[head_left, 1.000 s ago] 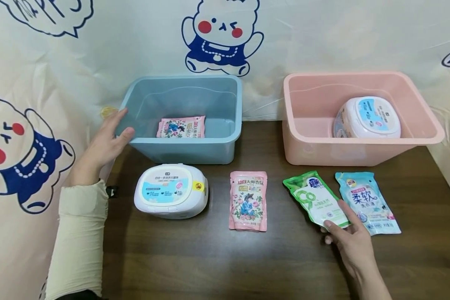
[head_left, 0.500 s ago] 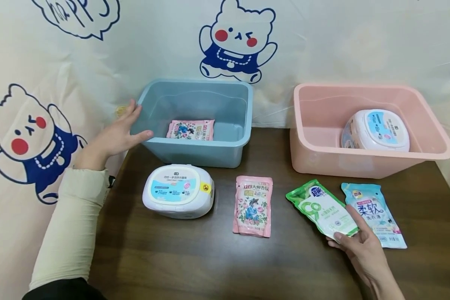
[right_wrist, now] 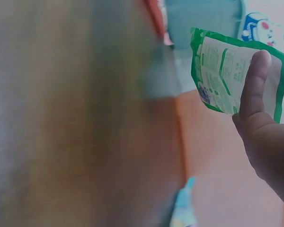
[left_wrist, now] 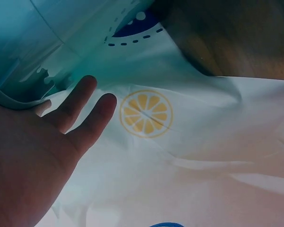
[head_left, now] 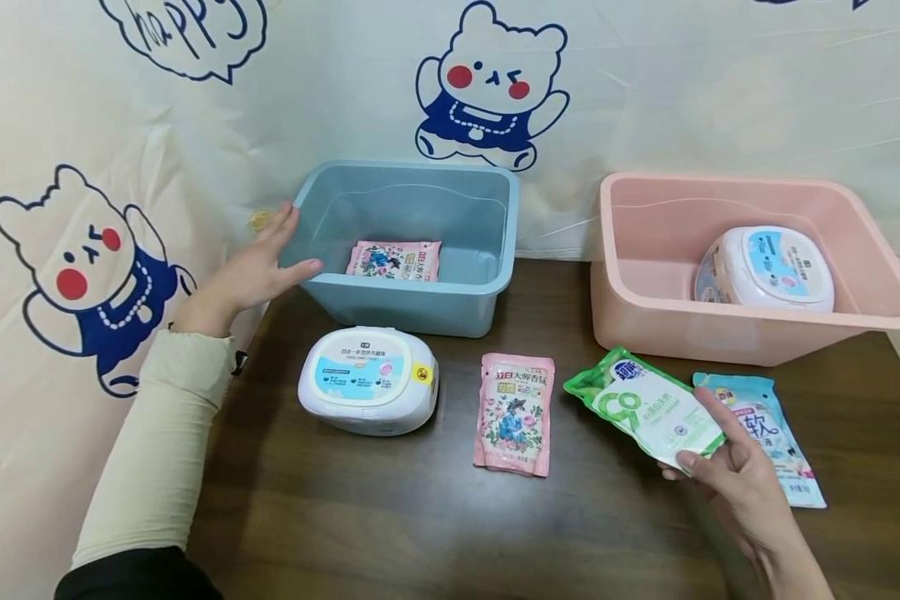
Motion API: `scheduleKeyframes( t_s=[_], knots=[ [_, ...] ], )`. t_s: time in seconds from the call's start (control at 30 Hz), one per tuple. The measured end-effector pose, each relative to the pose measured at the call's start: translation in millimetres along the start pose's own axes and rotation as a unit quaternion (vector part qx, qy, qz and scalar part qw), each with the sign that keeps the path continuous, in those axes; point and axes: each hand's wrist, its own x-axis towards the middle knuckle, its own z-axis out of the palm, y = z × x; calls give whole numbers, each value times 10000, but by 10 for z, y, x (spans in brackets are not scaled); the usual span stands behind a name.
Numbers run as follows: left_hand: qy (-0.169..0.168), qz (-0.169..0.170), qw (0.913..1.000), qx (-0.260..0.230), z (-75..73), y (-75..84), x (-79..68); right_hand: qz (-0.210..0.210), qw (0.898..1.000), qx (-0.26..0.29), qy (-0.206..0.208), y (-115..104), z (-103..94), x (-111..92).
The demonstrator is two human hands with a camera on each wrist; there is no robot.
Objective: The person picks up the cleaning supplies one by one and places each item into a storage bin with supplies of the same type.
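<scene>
Over the last second, a green-and-white pouch (head_left: 645,408) has shifted slightly toward the far left of the desk (head_left: 375,517), together with the right hand (head_left: 746,483), which now covers more of the light-blue pouch (head_left: 798,468). Everything sits farther right in the head view, since the camera has turned; the left hand (head_left: 251,275) remains at the left side of the blue bin (head_left: 412,310).

Right thumb and fingers pinch the green-and-white pouch at its lower right end, the thumb over the printed front. From the right wrist, a finger shows pressed against its back, and the pouch is clear of the desk. Most of it projects beyond the grip, tilted, its green top end pointing toward the desk's far left corner.

Left fingers and thumb are spread apart along the bin's left rim; how firmly they touch it I cannot tell.

Along the desk's far edge, the blue bin stands at the left corner with a pink packet (head_left: 393,260) inside, and a pink bin (head_left: 675,331) at the right corner holds a white tub (head_left: 772,271). Just before the blue bin, near the desk's left edge, sits another tub (head_left: 367,383). Between that tub and the green-and-white pouch lies a pink pouch (head_left: 513,417).
</scene>
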Motion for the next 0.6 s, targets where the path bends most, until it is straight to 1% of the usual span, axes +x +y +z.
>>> scheduleKeyframes(
  t_s=[0.1, 0.27, 0.47, 0.5, 0.6],
  knots=[
    [-15, 54, 10000, -9, 0, -14, 9, -290, 9991, 65, -314, -79, 60, 58],
    [-31, 147, 9999, -47, -31, -47, -2, -614, 9923, 483, -962, -215, 185, 199],
    [-127, 71, 9999, 56, -54, -12, -13, -654, 9905, 277, -1174, -350, 320, 305],
    [-143, 56, 9999, 68, -56, -4, -14, -705, 9891, 331, -1249, -364, 338, 326],
    [-156, 67, 9997, 148, -61, -1, -10, -874, 9821, 717, -1505, -396, 392, 402]
  ],
)
